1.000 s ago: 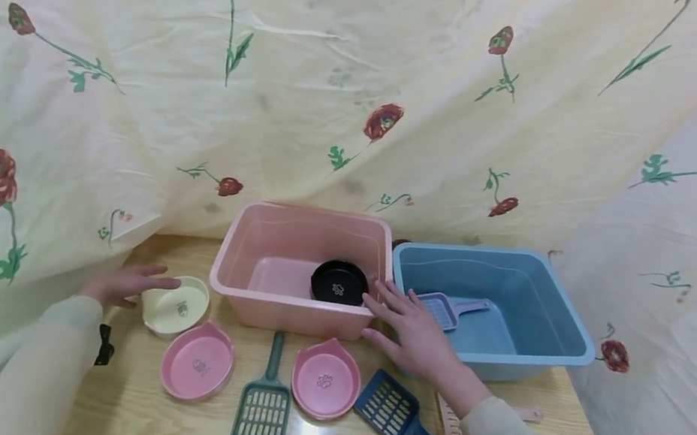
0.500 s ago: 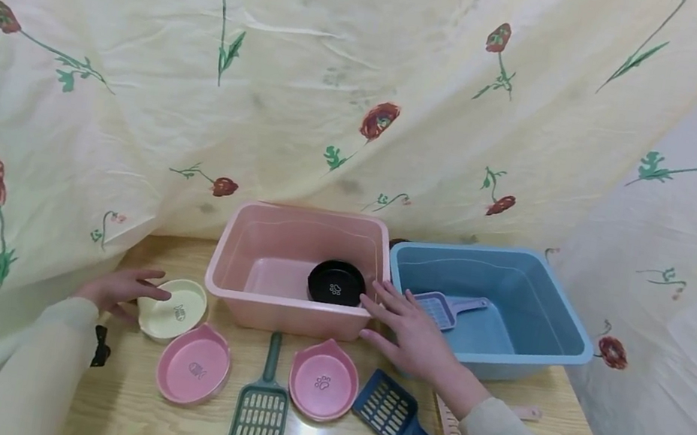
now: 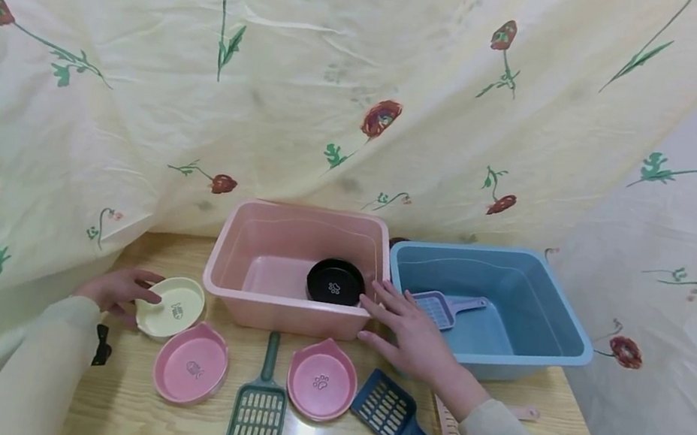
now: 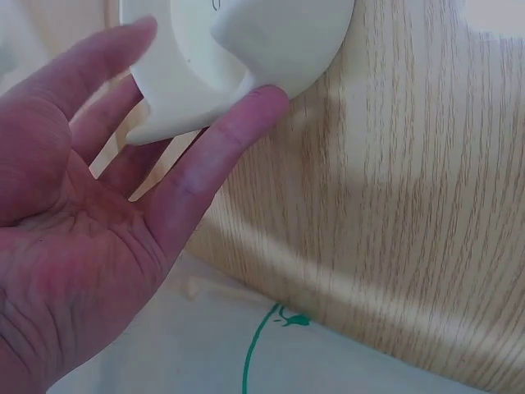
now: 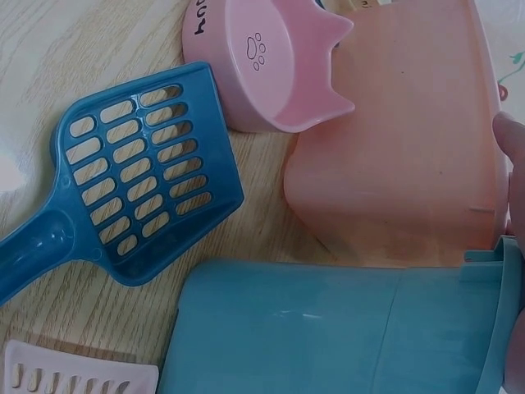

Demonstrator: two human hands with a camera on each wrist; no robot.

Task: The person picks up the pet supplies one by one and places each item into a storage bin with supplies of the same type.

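A cream cat-ear bowl (image 3: 167,326) with a fish print sits at the left of the table. My left hand (image 3: 118,291) holds it at its left edge; in the left wrist view, the fingers (image 4: 254,111) lie on both sides of the bowl's eared rim (image 4: 172,115). My right hand (image 3: 415,334) rests with spread fingers where the pink bin (image 3: 285,314) and the blue bin (image 3: 496,366) meet. A black bowl (image 3: 336,276) lies inside the pink bin. In the blue bin lies a lilac litter scoop (image 3: 443,309). Only fingertips of the right hand show in the right wrist view.
In front of the bins are a fish-print pink bowl (image 3: 191,367), a green litter scoop (image 3: 258,416), a paw-print pink bowl (image 3: 322,384) and a blue litter scoop (image 3: 387,406). A pale pink scoop (image 3: 447,416) is partly under the right arm. Floral cloth (image 3: 314,90) hangs behind.
The left hand's fingers have bent in closer around the cream bowl's edge. The right hand has stayed on the bins. The head view has shifted slightly.
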